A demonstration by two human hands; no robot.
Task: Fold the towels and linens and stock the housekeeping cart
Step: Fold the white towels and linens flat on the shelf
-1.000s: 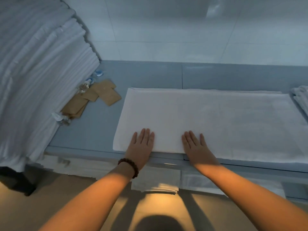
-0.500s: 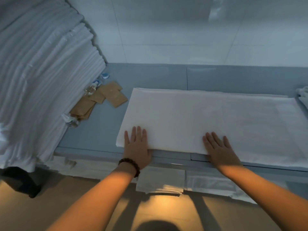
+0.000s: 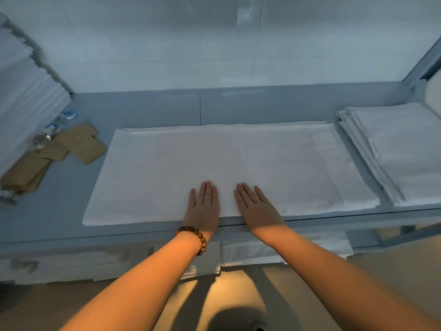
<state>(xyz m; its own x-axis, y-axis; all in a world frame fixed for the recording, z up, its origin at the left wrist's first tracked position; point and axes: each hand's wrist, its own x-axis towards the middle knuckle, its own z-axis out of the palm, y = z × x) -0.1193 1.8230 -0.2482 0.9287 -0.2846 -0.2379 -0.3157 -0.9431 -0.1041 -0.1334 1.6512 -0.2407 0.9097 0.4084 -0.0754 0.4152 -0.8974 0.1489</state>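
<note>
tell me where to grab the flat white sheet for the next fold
Probably the left short end of the flat white linen sheet: pinch both corners, coming from the left. The grey shelf leaves room there, while a stack of folded white linens crowds its right end.

The one view comes from a wide-angle camera on the person's head, looking forward and down over the near edge of the towel [image 3: 226, 163] toward the wall [image 3: 167, 44] behind it. It sits near: both arms run up from the bottom edge to the left hand [image 3: 202, 206] and right hand [image 3: 257, 209] on the towel, and the frame spans a stack [image 3: 405, 149] right of it, packets [image 3: 81, 144] left of it and floor [image 3: 393, 271] below.
</note>
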